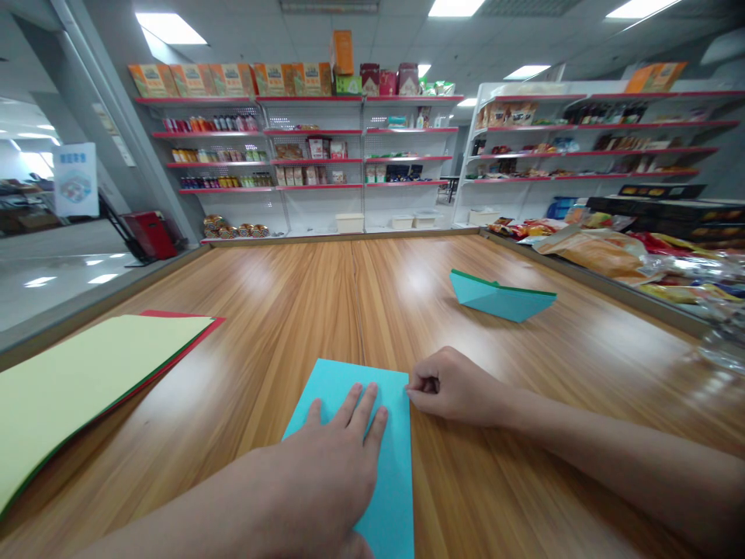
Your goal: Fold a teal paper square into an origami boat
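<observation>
A light-blue sheet of paper (387,466) lies on the table in front of me; it looks folded, though I cannot make out its layers. My left hand (341,458) rests flat on it with the fingers spread. At the sheet's upper right edge is my right hand (448,388), its fingers curled and the thumb and forefinger pinched on that edge near the corner. Farther back on the right, a folded paper boat (504,296), light blue with a green rim, stands on the wood-grain table.
To the left lies a stack of coloured paper (110,365), pale yellow on top, with green and red below. Snack bags (605,252) and dark boxes (669,210) crowd the right side past the table's raised edge (582,283). Stocked shelves (314,159) stand behind the table.
</observation>
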Demonstrator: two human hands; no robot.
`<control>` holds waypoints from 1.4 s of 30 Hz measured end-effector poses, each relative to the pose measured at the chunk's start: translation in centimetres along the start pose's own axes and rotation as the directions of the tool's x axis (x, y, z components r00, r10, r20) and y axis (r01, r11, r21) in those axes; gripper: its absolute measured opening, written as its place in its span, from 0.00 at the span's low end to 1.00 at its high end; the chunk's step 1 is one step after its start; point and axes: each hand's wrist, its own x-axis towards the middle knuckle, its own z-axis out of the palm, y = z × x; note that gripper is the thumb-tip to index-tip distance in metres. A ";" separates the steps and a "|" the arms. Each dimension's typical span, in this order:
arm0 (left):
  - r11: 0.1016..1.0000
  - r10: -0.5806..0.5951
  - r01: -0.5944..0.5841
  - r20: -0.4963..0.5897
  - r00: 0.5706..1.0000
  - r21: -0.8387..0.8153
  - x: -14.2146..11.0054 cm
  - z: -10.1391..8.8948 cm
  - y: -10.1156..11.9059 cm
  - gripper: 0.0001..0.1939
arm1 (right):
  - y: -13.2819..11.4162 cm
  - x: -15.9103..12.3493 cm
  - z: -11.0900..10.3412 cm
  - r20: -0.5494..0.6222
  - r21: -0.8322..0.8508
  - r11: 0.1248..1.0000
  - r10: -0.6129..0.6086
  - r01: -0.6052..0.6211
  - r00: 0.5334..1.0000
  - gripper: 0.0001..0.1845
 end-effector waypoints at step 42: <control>0.970 -0.229 0.218 -0.101 0.968 -0.111 2.2 0.0 -2.1 0.54 | -1.7 -1.2 0.2 0.131 0.106 0.962 -0.265 0.252 0.955 0.09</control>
